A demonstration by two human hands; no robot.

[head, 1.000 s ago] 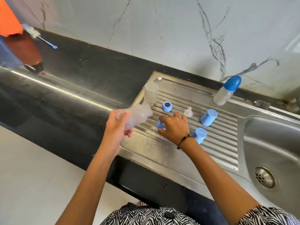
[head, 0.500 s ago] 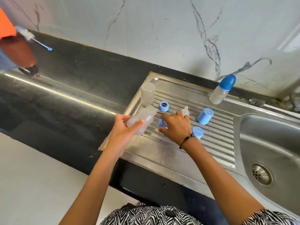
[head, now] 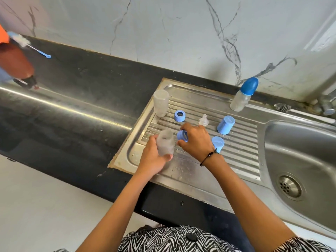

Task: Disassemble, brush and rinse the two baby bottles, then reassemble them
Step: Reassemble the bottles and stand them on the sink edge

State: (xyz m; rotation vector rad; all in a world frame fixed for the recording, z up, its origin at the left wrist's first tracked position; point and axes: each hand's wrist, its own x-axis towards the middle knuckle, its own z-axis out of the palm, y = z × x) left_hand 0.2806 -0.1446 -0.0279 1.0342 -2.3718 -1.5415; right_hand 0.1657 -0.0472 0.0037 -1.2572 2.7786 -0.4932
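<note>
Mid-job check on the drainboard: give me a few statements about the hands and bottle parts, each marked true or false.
1. The left hand holds a clear bottle body. True.
2. The right hand has its grip on a blue screw ring. True.
3. Both light blue caps are screwed onto bottles. False: they stand loose on the drainboard.
4. The clear teat lies in the sink basin. False: it sits on the drainboard.
5. A bottle with a dark blue cap stands near the wall. True.
</note>
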